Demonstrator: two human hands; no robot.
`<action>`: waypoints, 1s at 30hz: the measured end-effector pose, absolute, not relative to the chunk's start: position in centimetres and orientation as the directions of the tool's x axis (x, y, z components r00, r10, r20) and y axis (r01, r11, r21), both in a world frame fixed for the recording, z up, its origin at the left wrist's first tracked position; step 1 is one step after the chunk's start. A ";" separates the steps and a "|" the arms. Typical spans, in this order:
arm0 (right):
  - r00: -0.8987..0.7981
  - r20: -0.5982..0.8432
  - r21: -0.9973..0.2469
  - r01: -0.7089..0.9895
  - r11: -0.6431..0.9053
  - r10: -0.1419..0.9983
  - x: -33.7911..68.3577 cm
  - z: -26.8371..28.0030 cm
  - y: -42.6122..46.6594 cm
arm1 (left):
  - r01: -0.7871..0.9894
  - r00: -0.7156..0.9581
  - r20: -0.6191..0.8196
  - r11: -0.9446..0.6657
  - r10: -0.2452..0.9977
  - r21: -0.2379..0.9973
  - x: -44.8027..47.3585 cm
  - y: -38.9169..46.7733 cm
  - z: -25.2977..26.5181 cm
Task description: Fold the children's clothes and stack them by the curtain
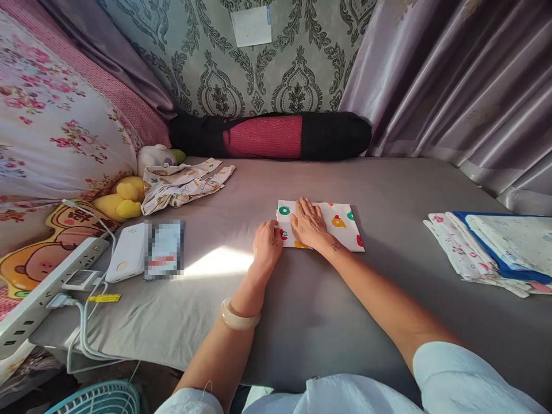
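A white cloth [345, 230] with red, green and orange prints lies folded in a flat rectangle on the grey bed sheet [328, 313]. Whether it is a garment, I cannot tell. My left hand [267, 244] is closed at its left edge, the fingers curled over the border; the fingertips are partly hidden. On top of the cloth, my right hand [308, 224] lies flat with the fingers stretched forward, covering part of the print.
A stack of folded clothes [504, 247] is at the right. Rumpled printed clothing [181, 187] lies back left, near yellow plush toys [121, 201]. A power bank [128, 253], blurred packet [164, 250] and power strip [52, 293] with cables are at left. A black-and-red roll [267, 136] lines the back.
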State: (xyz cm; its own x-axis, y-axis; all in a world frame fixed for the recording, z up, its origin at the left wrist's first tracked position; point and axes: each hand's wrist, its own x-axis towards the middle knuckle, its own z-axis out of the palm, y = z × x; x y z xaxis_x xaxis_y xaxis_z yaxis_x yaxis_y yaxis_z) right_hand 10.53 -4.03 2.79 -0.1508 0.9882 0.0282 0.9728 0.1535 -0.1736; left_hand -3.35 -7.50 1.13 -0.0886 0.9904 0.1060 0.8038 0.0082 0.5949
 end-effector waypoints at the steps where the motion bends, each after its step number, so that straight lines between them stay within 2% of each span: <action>1: -0.156 0.031 -0.180 0.971 0.159 0.987 10.3 2.5 -4.0 | 0.803 -0.088 0.105 0.008 0.991 0.595 -3.3 -7.5 1.2; 7: -0.147 0.031 -0.174 0.973 0.150 0.989 9.9 1.0 -3.8 | 0.806 -0.103 0.116 0.014 0.988 0.592 -3.3 -7.6 1.1; 11: -0.153 0.038 -0.160 0.975 0.157 0.988 10.1 0.9 -3.7 | 0.774 -0.143 0.123 0.034 0.982 0.633 -3.3 -7.5 1.1; 15: -0.143 0.025 -0.179 0.973 0.145 0.989 9.8 1.2 -3.7 | 0.674 -0.218 0.116 0.063 0.969 0.736 -3.5 -7.5 1.8; 19: -0.148 0.069 -0.186 0.970 0.158 0.987 8.8 1.6 -3.4 | 0.550 -0.304 0.043 0.139 0.952 0.824 -3.6 -7.6 2.8; 22: -0.179 0.105 -0.191 0.962 0.197 0.978 8.0 1.4 -3.0 | 0.491 -0.345 0.006 0.175 0.939 0.853 -3.7 -7.7 3.3; 30: -0.202 0.075 -0.201 0.956 0.213 0.976 7.8 0.7 -2.9 | 0.384 -0.402 -0.033 0.201 0.915 0.901 -4.1 -7.2 3.0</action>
State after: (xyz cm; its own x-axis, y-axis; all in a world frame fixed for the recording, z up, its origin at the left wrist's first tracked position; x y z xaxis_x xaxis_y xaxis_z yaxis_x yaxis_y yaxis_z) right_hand 7.79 -2.91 0.66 -0.2023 0.9764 0.0750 0.9561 0.2135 -0.2008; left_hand -4.07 -7.22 3.01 -0.4017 0.9152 -0.0334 0.3839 0.2013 0.9012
